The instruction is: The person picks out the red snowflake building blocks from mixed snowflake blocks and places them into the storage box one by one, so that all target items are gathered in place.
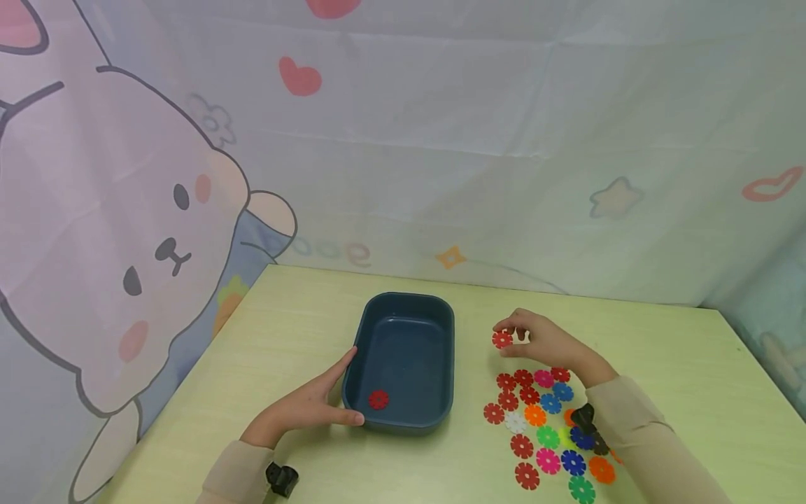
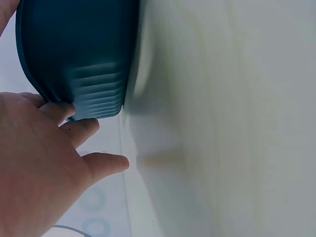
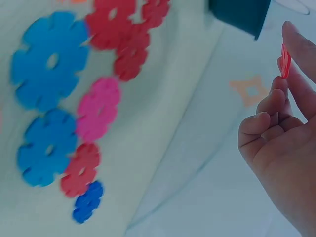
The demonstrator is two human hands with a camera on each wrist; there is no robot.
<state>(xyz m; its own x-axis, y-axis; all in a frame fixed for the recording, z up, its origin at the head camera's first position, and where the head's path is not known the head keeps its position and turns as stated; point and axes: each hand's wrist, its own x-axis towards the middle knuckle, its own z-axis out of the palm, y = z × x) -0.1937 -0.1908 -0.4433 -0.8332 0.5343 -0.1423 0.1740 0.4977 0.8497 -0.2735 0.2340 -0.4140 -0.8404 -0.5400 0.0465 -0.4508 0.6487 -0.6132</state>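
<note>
**Pale-yellow counter (image 1: pixel 699 350) before a cartoon-printed backdrop (image 1: pixel 661 105): one disc raised, one in the tray**

Both hands are bare and well apart. The right hand (image 1: pixel 544 343) pinches a raised red disc (image 1: pixel 502 335) between thumb and finger, clear of the counter and to the right of the tray; the right wrist view shows this piece nearly edge-on, with the other fingers bent toward the palm. The left hand (image 1: pixel 308 406) has its fingers extended along the outer left wall of the dark blue tray (image 1: pixel 409 360), its thumb at the near left corner; in the left wrist view one fingertip stands away from the wall.

A second red disc (image 1: pixel 378 393) lies flat inside the tray, near its near left corner. Right of the tray, partly beneath the right forearm, lies a loose group of notched discs (image 1: pixel 535 410) in red, pink, blue, orange, green, yellow and white, some touching or overlapping. Each forearm wears a beige sleeve (image 1: pixel 648 434) and, at the wrist, a small black device (image 1: pixel 282 480). Behind the counter, the backdrop bears a large, tilted animal figure (image 1: pixel 107 210) at left, with hearts, a star and a flower.
</note>
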